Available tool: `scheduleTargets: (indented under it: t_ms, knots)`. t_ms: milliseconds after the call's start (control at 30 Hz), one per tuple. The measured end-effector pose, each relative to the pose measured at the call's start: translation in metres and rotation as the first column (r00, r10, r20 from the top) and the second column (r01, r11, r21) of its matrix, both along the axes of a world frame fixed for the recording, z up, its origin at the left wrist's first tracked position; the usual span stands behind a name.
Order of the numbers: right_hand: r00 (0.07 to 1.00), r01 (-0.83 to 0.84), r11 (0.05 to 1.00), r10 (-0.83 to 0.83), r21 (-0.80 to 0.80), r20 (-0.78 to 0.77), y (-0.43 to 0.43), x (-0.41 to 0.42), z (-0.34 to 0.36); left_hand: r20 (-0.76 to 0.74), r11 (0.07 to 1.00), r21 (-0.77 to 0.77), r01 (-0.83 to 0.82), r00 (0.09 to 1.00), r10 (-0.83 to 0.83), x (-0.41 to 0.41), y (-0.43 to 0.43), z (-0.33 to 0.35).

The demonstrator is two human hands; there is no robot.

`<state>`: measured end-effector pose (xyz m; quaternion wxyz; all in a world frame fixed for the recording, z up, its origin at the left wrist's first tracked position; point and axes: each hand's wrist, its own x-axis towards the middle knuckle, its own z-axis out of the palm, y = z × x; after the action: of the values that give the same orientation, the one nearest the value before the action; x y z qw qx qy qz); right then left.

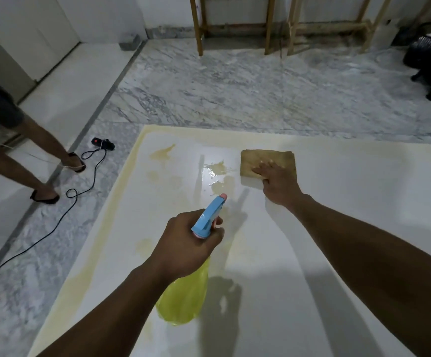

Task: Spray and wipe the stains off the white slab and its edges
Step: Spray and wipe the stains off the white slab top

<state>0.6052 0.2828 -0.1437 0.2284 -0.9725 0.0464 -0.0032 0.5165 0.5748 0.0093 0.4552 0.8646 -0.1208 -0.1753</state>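
The white slab point(299, 253) lay flat on the marble floor point(209, 86), filling the lower frame from four to eight o'clock, with yellowish staining along its left and far edges and brown blotches point(161, 153) toward eleven o'clock. The left hand point(191, 243) was wrapped around the neck of the spray bottle point(199, 264), a finger on the trigger and the blue nozzle aimed at twelve o'clock toward the wet puddle point(218, 168), probably so liquid landed on stains not yet wiped. The right hand point(278, 184) lay spread, palm down, pinning the brown cloth point(268, 163) flat to the slab just beside that puddle at one o'clock, seemingly ready to sweep across it. A bystander's legs point(29, 150) and a black cable point(75, 199) sat off the slab at nine o'clock.
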Motion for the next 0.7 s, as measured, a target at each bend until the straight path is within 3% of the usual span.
scheduleTargets:
  t_ms: [133,333,700]
  knots:
    - [0.985,-0.038,0.998,0.044,-0.041,0.168,0.012,-0.033,-0.008,0.007,1.000,0.018,-0.002,1.000,0.001,-0.002,-0.003,0.006]
    - [0.954,-0.027,0.998,0.045,-0.064,0.296,0.053,-0.112,-0.011,0.045,1.000,0.012,-0.001,0.999,0.000,-0.026,0.013,0.022]
    - [0.989,0.086,0.996,-0.090,0.038,0.116,0.183,-0.328,-0.010,0.072,0.998,-0.012,0.056,0.996,-0.055,-0.161,0.118,0.048]
